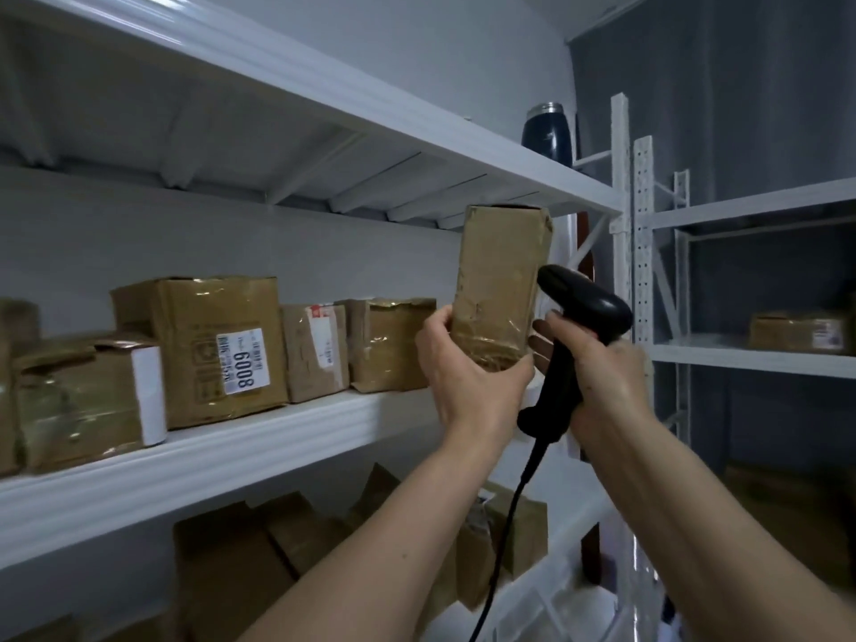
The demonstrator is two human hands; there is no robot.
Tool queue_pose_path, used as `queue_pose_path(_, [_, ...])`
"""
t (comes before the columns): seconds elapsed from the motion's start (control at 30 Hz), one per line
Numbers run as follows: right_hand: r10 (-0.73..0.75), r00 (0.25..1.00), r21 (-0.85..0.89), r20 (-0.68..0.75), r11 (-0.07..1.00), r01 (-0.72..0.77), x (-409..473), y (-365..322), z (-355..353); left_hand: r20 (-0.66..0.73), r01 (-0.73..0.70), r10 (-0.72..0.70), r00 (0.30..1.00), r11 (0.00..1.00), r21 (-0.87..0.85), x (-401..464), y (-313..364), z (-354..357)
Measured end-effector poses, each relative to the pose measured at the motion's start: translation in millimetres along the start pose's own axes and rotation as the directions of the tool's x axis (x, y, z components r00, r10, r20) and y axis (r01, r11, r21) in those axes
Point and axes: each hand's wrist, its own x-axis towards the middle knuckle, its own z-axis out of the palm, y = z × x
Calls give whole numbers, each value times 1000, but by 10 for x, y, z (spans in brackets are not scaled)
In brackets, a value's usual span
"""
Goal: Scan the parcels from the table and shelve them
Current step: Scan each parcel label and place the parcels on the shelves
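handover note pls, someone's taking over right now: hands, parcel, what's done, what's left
Left hand grips the tall parcel by its lower end, upright, in front of the middle shelf.
Right hand holds the corded scanner beside the parcel.
Done: several parcels already stand on that shelf.
Left: whether this one is scanned can't be told; set it in the free space to the right of the row.

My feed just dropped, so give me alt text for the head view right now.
The left hand holds a tall taped cardboard parcel upright in front of a white shelf, while the right hand grips a black corded barcode scanner beside it. Several brown parcels, one labelled 8009, already sit on that shelf.
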Motion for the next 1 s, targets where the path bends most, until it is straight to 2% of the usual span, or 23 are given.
queue_pose_path(0.1, [39,997,7,62,999,-39,282,39,-71,-93,6,-6,996,1000,-2,156,-126,369])
queue_pose_path(0.23, [132,983,31,131,990,-138,595,112,-109,-249,12,16,968,994,109,324,-338,713])
queue_pose_path(0.47, [243,949,13,202,968,-251,985,360,-2,-415,15,79,906,976,218,493,-655,904])
queue_pose_path(0.57, [261,930,25,259,961,-276,1096,432,60,-427,22,103,898,960,278,550,-701,906])
queue_pose_path(0.67, [271,915,45,298,954,-297,1190,454,119,-369,15,140,919,921,388,567,-716,880])
queue_pose_path(0.83, [310,883,11,351,942,-335,1253,527,220,-323,-9,248,913,805,593,521,-796,745])
queue_pose_path(1.0, [321,883,8,342,939,-344,1233,614,302,-349,37,249,904,766,641,567,-799,651])
